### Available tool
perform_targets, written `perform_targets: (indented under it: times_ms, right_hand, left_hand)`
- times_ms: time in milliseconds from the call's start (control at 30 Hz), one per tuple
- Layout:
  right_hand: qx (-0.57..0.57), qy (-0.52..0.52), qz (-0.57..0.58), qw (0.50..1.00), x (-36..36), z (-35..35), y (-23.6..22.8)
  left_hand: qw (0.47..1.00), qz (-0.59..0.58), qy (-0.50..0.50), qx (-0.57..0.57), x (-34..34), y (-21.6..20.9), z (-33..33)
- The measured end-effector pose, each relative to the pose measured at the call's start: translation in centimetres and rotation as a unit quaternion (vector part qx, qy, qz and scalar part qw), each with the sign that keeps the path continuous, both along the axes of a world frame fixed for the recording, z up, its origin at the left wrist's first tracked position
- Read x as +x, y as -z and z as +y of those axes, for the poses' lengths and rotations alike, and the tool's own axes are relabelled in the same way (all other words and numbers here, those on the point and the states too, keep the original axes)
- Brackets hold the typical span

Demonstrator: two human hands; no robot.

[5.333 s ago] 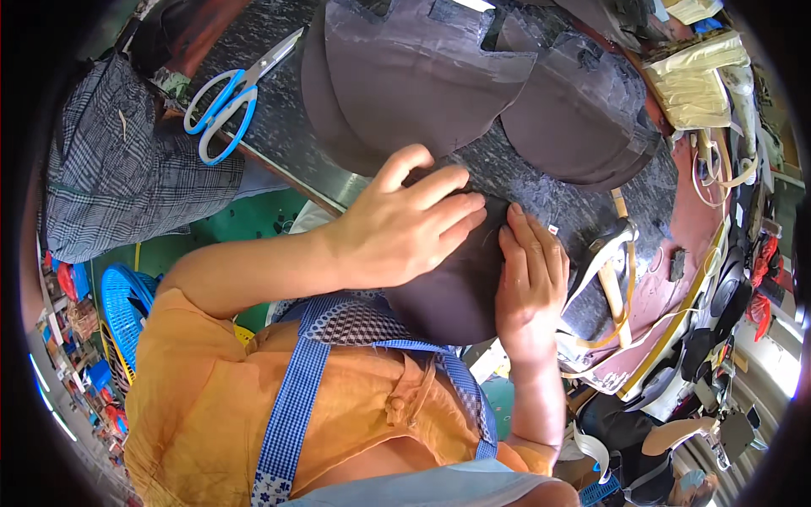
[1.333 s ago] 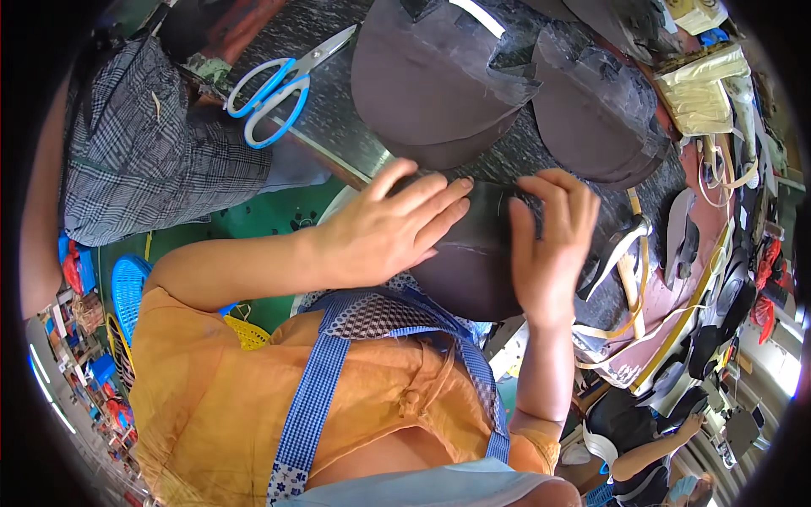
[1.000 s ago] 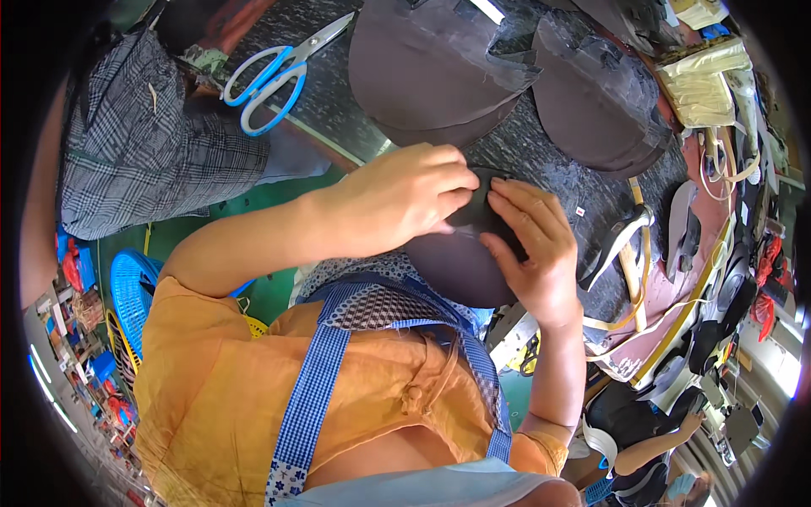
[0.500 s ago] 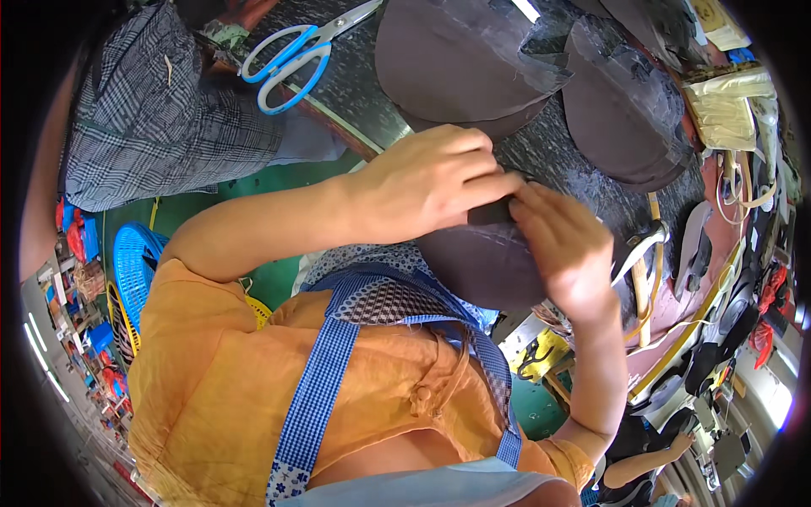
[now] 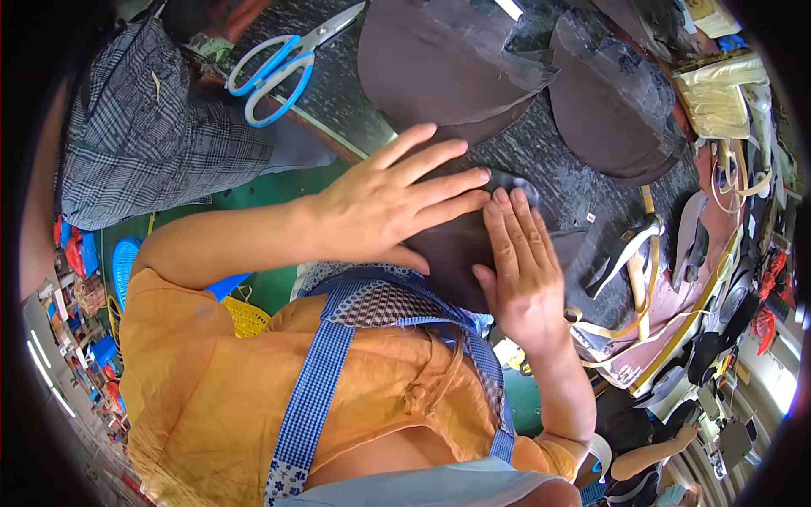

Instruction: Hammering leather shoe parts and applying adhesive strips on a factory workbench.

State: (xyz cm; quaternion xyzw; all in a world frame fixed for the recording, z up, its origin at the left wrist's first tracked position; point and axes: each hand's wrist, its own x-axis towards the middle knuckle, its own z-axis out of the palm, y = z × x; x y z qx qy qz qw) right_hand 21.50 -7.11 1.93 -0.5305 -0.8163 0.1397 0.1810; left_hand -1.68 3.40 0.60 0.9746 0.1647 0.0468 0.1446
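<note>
A dark brown, rounded sheet piece [image 5: 454, 258], like leather or fabric, lies at the near edge of the dark speckled table. Across its left part rests my left hand [image 5: 397, 203], fingers spread and thumb apart. My right hand [image 5: 522, 275] is laid flat on the right part, its fingers stretched forward and close together. The fingertips of both hands nearly meet at the piece's far side, next to a small shiny dark patch. Part of the piece is hidden under the hands.
Large dark brown pieces [image 5: 439, 68] lie stacked beyond my hands, with another stack [image 5: 608, 110] to the right. Blue-handled scissors [image 5: 283, 72] rest at the far left. A hammer [image 5: 635, 241] lies on the right. Someone in checked clothing [image 5: 160, 127] is close on the left.
My hands were pinched together at the far edge of the brown piece. Now their fingers are released and stretched out over it, and the right hand has moved left.
</note>
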Motion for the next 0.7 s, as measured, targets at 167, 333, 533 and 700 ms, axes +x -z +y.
perform_targets:
  times_ms: [167,333,533,700]
  right_hand:
    - [0.052,0.130,-0.036,0.989,1.6,1.2,-1.2]
    - [-0.090,0.239,0.227,0.940,2.9,2.1,0.4]
    - [0.179,0.471,0.343,0.792,22.4,-0.1,-2.8]
    - [0.176,0.525,-0.110,0.825,35.2,-3.1,0.3]
  left_hand:
    - [0.999,-0.040,-0.009,-0.011,0.4,-0.3,-0.2]
    - [0.972,-0.200,-0.060,0.109,3.9,-2.3,9.0]
    - [0.955,-0.198,-0.076,0.208,1.8,-2.8,17.0]
    - [0.975,-0.185,-0.076,-0.093,2.0,-8.1,12.8]
